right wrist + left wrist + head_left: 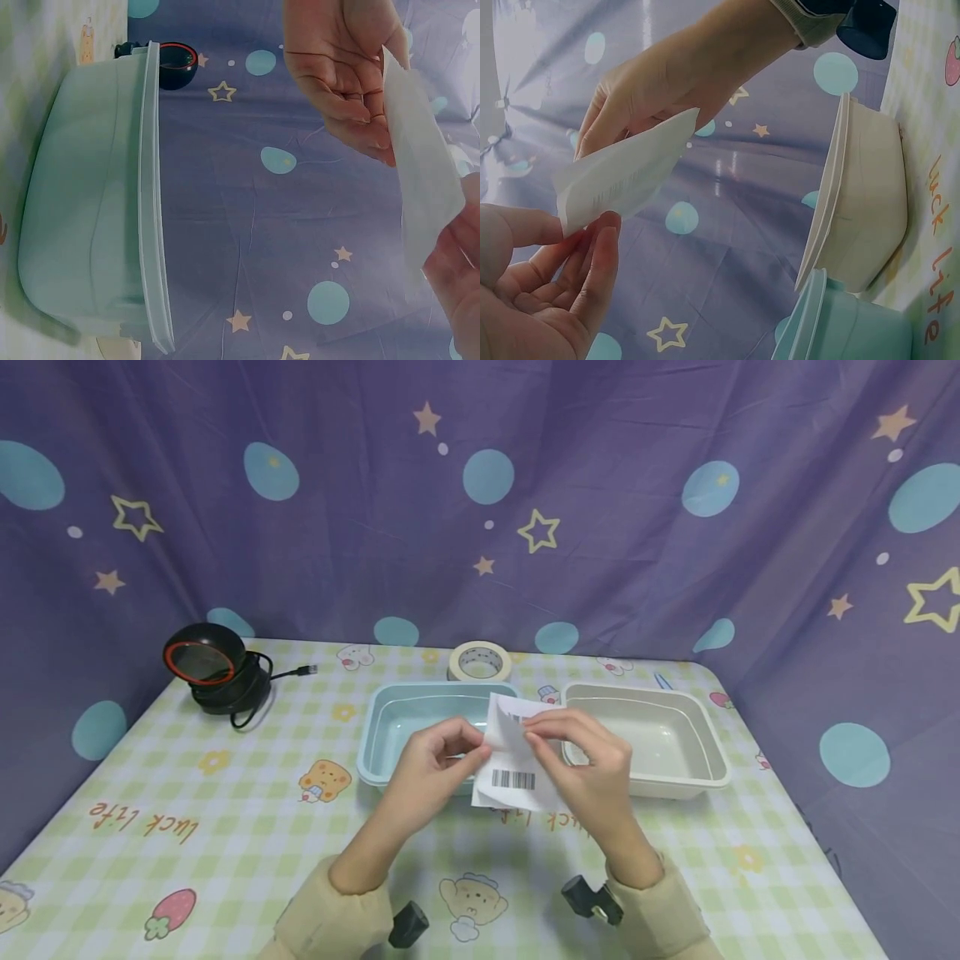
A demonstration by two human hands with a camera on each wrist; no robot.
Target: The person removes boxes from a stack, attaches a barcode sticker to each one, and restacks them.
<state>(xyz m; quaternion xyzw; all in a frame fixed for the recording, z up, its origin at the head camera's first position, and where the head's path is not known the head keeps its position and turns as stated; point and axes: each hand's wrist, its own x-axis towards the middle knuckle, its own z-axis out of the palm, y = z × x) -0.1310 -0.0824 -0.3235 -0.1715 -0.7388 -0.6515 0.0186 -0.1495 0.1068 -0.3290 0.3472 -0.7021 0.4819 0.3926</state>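
A white sheet of barcode labels (508, 756) is held up above the table in front of two plastic tubs. One printed barcode (513, 779) shows near its lower edge, and another lies partly under the right fingers. My left hand (429, 772) pinches the sheet's left edge between thumb and fingers. On the upper right part, the thumb and index finger of my right hand (592, 760) pinch the paper. In the left wrist view the label sheet (630, 172) slants between both hands, its printing faintly visible. The right wrist view shows the plain side of the label sheet (420, 161).
Behind the hands stand a light blue tub (367, 752) and, to its right, an off-white tub (716, 764). A roll of masking tape (455, 668) sits behind the blue tub. At the back left is a black device with a red ring (228, 693) and a USB cable (296, 672).
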